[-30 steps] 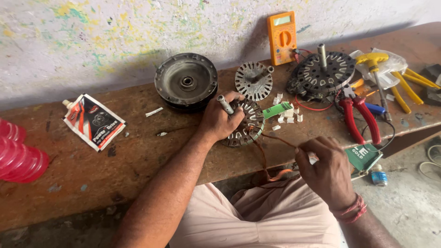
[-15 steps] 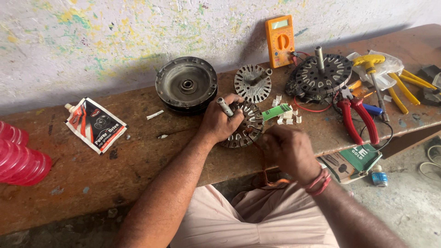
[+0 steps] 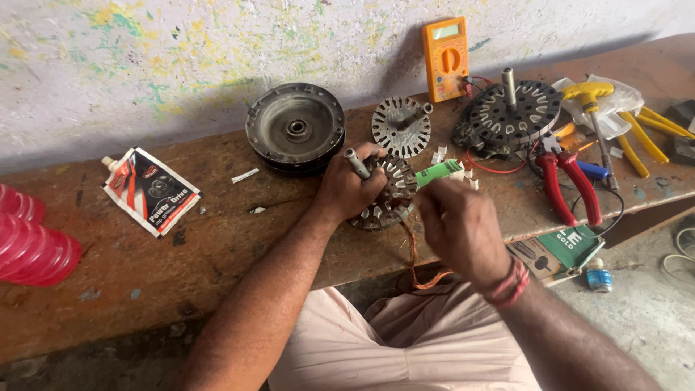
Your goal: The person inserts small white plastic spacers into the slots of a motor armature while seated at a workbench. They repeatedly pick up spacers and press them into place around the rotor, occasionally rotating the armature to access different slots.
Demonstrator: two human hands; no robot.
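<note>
Both hands (image 3: 405,206) on stator (image 3: 391,195)

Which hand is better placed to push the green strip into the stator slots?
Probably the right hand: it pinches the green strip beside the stator, while the left hand grips the stator.

The left hand (image 3: 347,190) covers the left part of the slotted stator core (image 3: 391,195), and the right hand (image 3: 463,232) hides its lower right edge. What the right fingers pinch cannot be made out. The red plastic bottles (image 3: 29,242) are cut off at the left edge, the yellow-handled tools (image 3: 651,130) at the right edge.
</note>
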